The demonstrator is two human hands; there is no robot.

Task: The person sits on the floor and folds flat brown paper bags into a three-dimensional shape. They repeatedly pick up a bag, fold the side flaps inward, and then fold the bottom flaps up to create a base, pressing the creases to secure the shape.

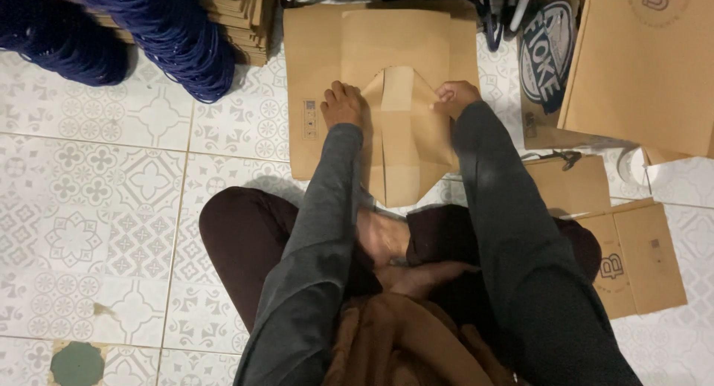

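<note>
Crossed legs in dark trousers (245,230) nearest; beyond, on patterned tile floor (111,178), left hand (342,103) and right hand (454,97) press flat brown paper bag (398,126), fingers curled, pinning its folded flaps

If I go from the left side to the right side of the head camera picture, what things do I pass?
Dark blue cord bundles → left hand → folded brown paper bag → right hand → bag with a blue oval print → big flat brown sheet.
</note>
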